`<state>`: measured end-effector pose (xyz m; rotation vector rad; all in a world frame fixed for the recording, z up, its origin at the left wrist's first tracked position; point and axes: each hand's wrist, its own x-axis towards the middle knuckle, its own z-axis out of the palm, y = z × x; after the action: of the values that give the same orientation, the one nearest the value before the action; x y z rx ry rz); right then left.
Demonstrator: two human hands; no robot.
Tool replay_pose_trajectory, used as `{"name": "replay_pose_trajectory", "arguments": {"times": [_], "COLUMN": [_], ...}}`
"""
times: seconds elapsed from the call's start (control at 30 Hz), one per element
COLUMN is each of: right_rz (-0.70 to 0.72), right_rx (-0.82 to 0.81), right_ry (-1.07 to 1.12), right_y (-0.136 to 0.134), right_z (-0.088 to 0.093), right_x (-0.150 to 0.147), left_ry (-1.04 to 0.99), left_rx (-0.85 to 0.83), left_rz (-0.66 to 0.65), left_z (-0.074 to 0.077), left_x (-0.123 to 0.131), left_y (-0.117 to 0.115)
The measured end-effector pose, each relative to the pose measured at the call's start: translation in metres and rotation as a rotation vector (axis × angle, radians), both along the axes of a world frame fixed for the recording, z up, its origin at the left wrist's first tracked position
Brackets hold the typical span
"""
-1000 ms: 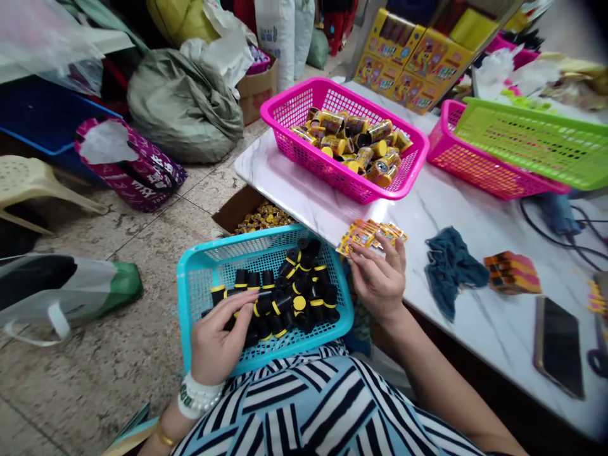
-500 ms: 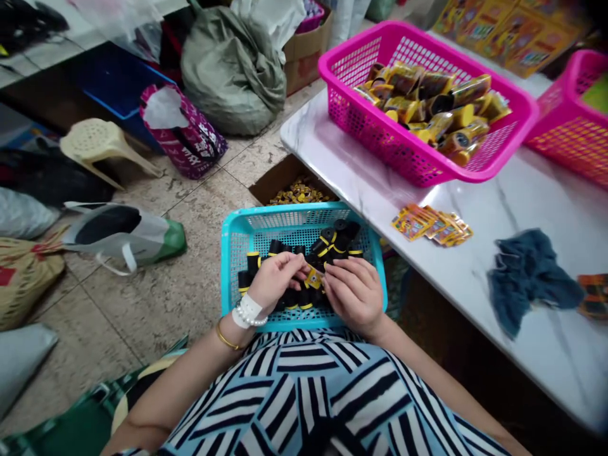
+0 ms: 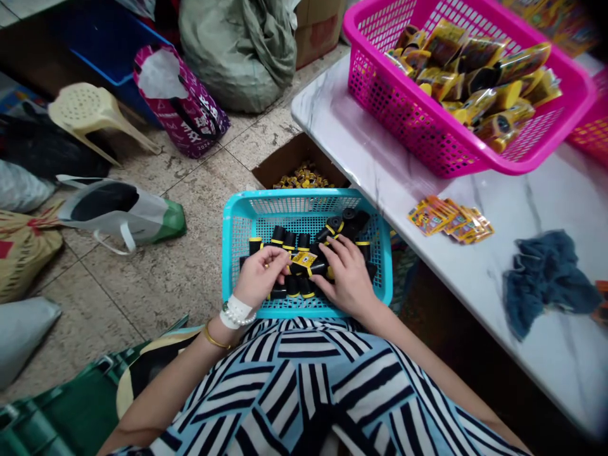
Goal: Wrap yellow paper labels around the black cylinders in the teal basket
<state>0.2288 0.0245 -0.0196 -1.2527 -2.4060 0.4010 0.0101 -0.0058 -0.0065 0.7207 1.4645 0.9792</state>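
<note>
While the marbled tabletop [image 3: 470, 272] fills the right side, the pink basket [image 3: 446, 152] stands on it, heaped with yellow-wrapped pieces. Just beside its edge, before the patterned clothing, sits the turquoise basket [image 3: 227, 253]. A crumpled dark blue cloth [image 3: 546, 278] lies farther right on the tabletop. Over the turquoise basket, the left hand [image 3: 260, 275] has thumb and fingertips drawn together; the right hand [image 3: 350, 278] curves over black cylinders [image 3: 304, 240], though whether it grips one I cannot tell. A fan of printed sleeves [image 3: 451, 218] lies near the pink basket. Smallest, one yellow sleeve [image 3: 304, 259], seemingly pinched by its end in the left hand, sits above the cylinders. The step looks like bringing sleeve and cylinder together; the next move calls for a light hold and careful alignment.
</note>
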Motion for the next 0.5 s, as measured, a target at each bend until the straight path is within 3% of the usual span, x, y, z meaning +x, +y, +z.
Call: {"name": "replay_pose_trajectory", "arguments": {"times": [0.07, 0.17, 0.23, 0.4, 0.5], "right_rz": [0.031, 0.103, 0.151, 0.061, -0.031], "right_rx": [-0.014, -0.007, -0.014, -0.1, -0.191], "right_ry": [-0.04, -0.067, -0.04, 0.224, 0.38], "right_y": [0.0, 0.003, 0.005, 0.002, 0.003], "right_z": [0.002, 0.006, 0.004, -0.009, -0.005], "right_x": [-0.008, -0.019, -0.025, -0.033, -0.034], "left_ry": [0.19, 0.601, 0.744, 0.618, 0.548], "left_rx": [0.09, 0.357, 0.445, 0.333, 0.339], "left_rz": [-0.107, -0.273, -0.323, -0.236, -0.238], "left_z": [-0.004, -0.007, -0.006, 0.002, 0.008], "left_x": [0.002, 0.008, 0.009, 0.006, 0.004], "left_y": [-0.003, -0.003, -0.003, -0.007, -0.008]}}
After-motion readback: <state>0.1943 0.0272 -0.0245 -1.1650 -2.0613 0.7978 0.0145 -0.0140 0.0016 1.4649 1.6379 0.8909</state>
